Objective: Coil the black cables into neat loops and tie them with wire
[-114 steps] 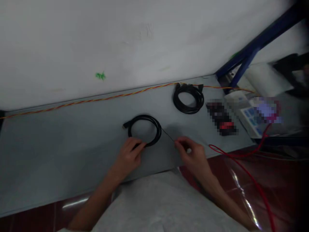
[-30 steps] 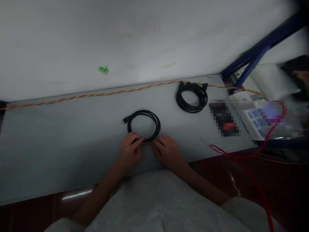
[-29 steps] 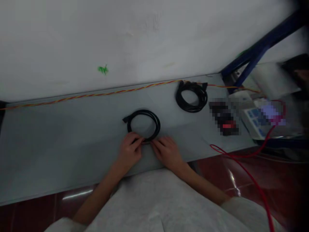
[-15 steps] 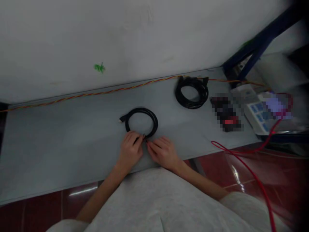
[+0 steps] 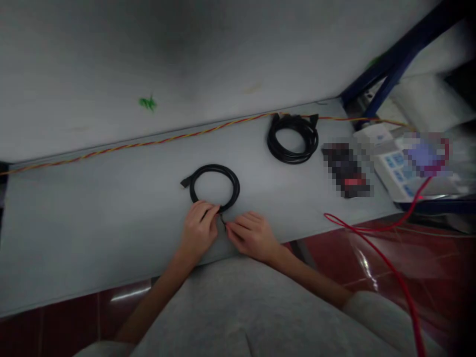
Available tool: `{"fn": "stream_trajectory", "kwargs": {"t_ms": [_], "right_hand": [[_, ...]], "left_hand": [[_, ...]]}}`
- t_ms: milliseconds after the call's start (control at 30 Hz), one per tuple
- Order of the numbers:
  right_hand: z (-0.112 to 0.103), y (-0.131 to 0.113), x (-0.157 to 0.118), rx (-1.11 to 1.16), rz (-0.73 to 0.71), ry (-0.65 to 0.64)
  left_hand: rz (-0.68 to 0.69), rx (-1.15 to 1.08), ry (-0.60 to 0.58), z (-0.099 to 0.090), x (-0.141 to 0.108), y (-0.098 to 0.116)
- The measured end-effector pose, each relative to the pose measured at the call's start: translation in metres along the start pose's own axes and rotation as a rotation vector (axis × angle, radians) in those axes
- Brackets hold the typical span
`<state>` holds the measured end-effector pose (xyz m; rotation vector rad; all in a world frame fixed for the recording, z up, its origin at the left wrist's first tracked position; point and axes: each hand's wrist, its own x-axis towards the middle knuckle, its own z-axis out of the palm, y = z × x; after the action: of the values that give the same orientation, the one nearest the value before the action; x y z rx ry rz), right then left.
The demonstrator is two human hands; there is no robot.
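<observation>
A coiled black cable (image 5: 237,186) lies on the grey table in front of me, its plug (image 5: 185,182) poking out at the upper left of the loop. My left hand (image 5: 198,227) pinches the near side of the coil, fingers closed. From that spot a thin dark twist tie (image 5: 223,219) runs toward me. My right hand (image 5: 253,233) is closed, thumb and fingertips pinching the tie's free end just right of the coil. Parts of the cable under the left fingers are hidden.
Another black cable coil (image 5: 273,148) lies at the back right. Beside it is a blurred-out dark item (image 5: 344,168), then a white device with blue buttons (image 5: 396,171). A twisted red-yellow wire (image 5: 167,140) runs along the wall. A red cable (image 5: 390,267) hangs over the table's front edge.
My right hand has drawn slightly away from the coil, and more of the twist tie now shows between the hands. The left hand keeps its pinch on the cable.
</observation>
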<state>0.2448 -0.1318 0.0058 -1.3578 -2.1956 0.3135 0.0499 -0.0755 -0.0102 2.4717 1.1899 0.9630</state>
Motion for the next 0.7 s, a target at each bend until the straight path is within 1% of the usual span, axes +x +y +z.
{"fn": "stream_trajectory", "kwargs": {"t_ms": [100,233,367,433,500,567,633,700], "right_hand": [[-0.002,-0.001,0.001,0.005,0.006,-0.010],[-0.013,0.005,0.006,0.039,0.005,-0.047],[-0.027,0.020,0.028,0.068,-0.001,-0.051],[-0.030,0.026,0.044,0.049,0.017,-0.089],[-0.028,0.031,0.061,0.036,0.055,-0.144],[-0.021,0.034,0.072,0.037,0.104,-0.184],[-0.012,0.035,0.078,0.040,0.144,-0.189],[-0.004,0.036,0.077,0.039,0.163,-0.162]], "left_hand": [[0.008,-0.017,0.027,0.000,0.000,-0.001],[0.113,0.003,0.017,-0.005,0.002,-0.001],[0.167,0.060,-0.006,-0.008,0.001,-0.001],[0.186,0.077,-0.010,-0.007,0.000,-0.001],[0.189,0.090,-0.028,-0.006,-0.001,-0.001],[0.179,0.098,-0.051,-0.005,-0.002,-0.002],[0.172,0.098,-0.062,-0.005,-0.002,-0.002],[0.179,0.077,-0.082,-0.009,-0.002,-0.002]]}}
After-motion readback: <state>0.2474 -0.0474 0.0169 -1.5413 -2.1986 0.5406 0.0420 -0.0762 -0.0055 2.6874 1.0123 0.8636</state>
